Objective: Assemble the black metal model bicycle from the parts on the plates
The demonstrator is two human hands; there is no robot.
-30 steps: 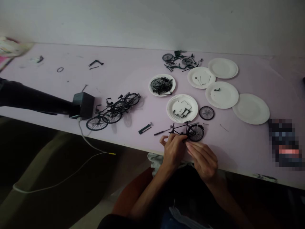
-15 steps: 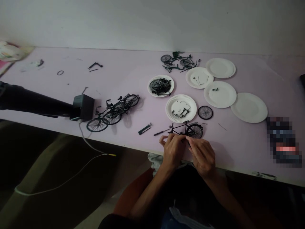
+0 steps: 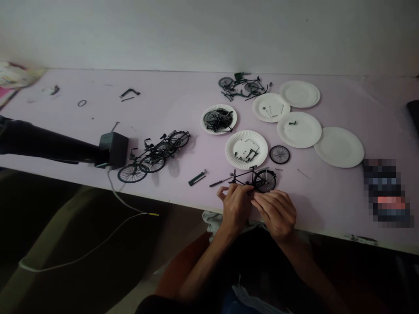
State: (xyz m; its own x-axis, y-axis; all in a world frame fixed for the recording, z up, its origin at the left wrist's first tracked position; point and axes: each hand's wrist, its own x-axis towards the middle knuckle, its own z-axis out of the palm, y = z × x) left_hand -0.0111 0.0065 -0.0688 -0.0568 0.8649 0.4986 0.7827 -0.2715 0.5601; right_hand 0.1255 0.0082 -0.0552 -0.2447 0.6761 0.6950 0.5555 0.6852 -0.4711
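A small black model bicycle (image 3: 257, 178) with only its rear wheel fitted stands at the near edge of the pale pink table (image 3: 183, 131). My left hand (image 3: 235, 206) grips its frame from below, fingers curled round it. My right hand (image 3: 276, 213) touches the same frame just right of the left hand, fingertips pinched together on a part too small to make out. A loose spoked wheel (image 3: 279, 154) lies just behind the bicycle. A paper plate with small dark parts (image 3: 246, 149) sits behind it too.
Two finished model bicycles (image 3: 153, 157) stand left of centre by a black box (image 3: 113, 149) with a white cable. More paper plates (image 3: 299, 129), some holding parts, and a green partly built bicycle (image 3: 244, 85) lie farther back. A small tool (image 3: 197, 177) lies near my hands.
My hands have stayed on the bicycle frame, the right fingers closing in slightly toward the left hand. The view has drifted a little; the table's objects have not moved.
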